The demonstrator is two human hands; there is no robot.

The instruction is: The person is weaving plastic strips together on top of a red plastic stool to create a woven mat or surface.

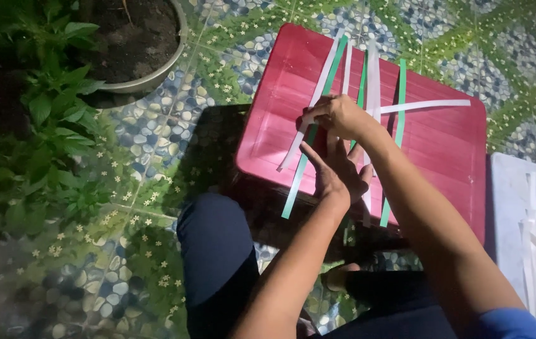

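From my remote seat, near to far: my left hand [337, 172] lies flat, fingers spread, pinning crossed paper strips [368, 94] against the red plastic stool [444, 138]. Just beyond, my right hand [337, 116] pinches a white strip [422, 106] lying crosswise over the green and white ones. I judge steady downward pressure keeps the lattice from sliding while that strip is guided squarely across.

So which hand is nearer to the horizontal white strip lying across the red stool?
Right. The right hand pinches the near end of the horizontal white strip. The left hand lies flat below it, pressing the green and white strips against the red stool.
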